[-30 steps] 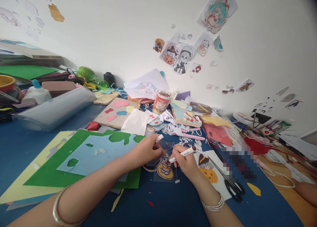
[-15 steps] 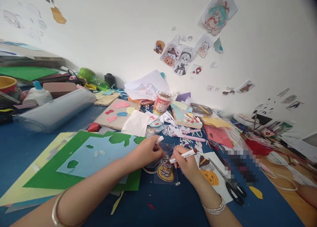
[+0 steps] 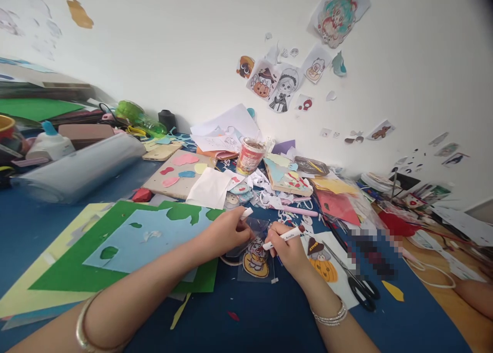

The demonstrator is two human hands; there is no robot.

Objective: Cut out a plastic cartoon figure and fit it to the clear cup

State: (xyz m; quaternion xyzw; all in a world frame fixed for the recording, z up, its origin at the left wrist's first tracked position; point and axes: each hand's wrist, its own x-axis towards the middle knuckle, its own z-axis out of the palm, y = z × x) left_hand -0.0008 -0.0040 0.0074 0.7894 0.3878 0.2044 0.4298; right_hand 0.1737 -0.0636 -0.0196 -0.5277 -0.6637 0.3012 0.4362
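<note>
A white marker with a dark red cap (image 3: 284, 236) hung over a clear plastic sheet printed with an orange pumpkin figure (image 3: 254, 260). At nine o'clock lay a green foam sheet (image 3: 73, 271) under a pale blue foam sheet (image 3: 146, 242); the blue tabletop (image 3: 265, 322) was flecked with yellow and red scraps.

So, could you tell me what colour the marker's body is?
White, marker in right hand; head view.

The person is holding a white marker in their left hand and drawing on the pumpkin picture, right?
Not quite. The head view shows the white marker in the right hand, not the left. The left hand holds a small white cap and steadies the pumpkin picture.
</note>
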